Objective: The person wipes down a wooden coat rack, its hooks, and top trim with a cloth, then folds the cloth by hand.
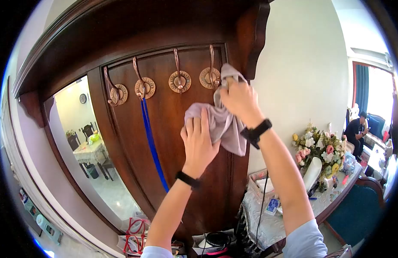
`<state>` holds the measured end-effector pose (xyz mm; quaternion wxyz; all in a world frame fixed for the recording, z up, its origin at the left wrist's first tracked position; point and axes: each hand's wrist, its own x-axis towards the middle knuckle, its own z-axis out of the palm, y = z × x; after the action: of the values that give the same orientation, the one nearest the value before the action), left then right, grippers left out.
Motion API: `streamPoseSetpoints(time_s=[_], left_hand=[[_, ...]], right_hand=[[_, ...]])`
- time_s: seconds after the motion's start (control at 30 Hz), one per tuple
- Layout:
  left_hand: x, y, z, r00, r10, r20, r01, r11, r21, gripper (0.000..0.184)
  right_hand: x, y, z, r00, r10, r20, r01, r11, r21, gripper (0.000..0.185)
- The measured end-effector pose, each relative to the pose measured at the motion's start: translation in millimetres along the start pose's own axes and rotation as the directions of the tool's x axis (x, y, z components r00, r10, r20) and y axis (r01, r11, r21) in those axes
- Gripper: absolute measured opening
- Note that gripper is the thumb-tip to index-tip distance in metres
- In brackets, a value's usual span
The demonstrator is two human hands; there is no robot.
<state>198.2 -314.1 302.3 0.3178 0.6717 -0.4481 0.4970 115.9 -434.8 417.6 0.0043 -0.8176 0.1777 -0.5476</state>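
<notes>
A greyish-pink cloth (229, 129) hangs bunched between my two hands against the dark wooden panel (173, 116). My right hand (242, 101) is closed on the cloth's upper part, beside the rightmost bronze coat hook (210, 78). Lower and to the left, my left hand (199, 139) grips the cloth's left side, its fingers bent over the fabric. Three more bronze hooks line the panel to the left, among them one (180, 81) just above my left hand. A blue strap (151, 142) dangles from the second hook from the left.
A wooden shelf (134, 30) juts out above the hooks. At left is a tall mirror (108, 185). On the right, a cloth-covered table (261, 221) bears a flower bouquet (321, 148) and a pink box (259, 182). Farther back, a person (358, 131) sits. Bags and shoes lie below.
</notes>
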Motion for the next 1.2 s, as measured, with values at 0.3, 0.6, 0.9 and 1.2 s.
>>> streamPoseSetpoints(time_s=[0.3, 0.6, 0.9, 1.2], left_hand=[[28.8, -5.0, -3.9, 0.994, 0.031, -0.101, -0.036, 0.998, -0.051, 0.083], [11.9, -3.2, 3.3, 0.996, 0.055, -0.070, -0.057, 0.998, -0.028, 0.079], [-29.7, 4.8, 24.0, 0.996, 0.091, -0.014, -0.091, 0.996, 0.000, 0.078], [-103.6, 13.1, 23.7, 0.971, 0.043, 0.233, -0.026, 0.997, -0.077, 0.079]], right_hand=[[57.6, -24.0, -26.0, 0.999, 0.040, -0.007, -0.041, 0.997, -0.070, 0.037], [45.1, -13.7, -17.5, 0.999, -0.005, -0.042, 0.004, 0.999, -0.032, 0.035], [-32.0, 6.2, 21.7, 0.992, -0.024, -0.124, 0.029, 0.999, 0.038, 0.025], [-162.4, 24.7, 76.7, 0.989, 0.146, -0.011, -0.142, 0.977, 0.157, 0.021]])
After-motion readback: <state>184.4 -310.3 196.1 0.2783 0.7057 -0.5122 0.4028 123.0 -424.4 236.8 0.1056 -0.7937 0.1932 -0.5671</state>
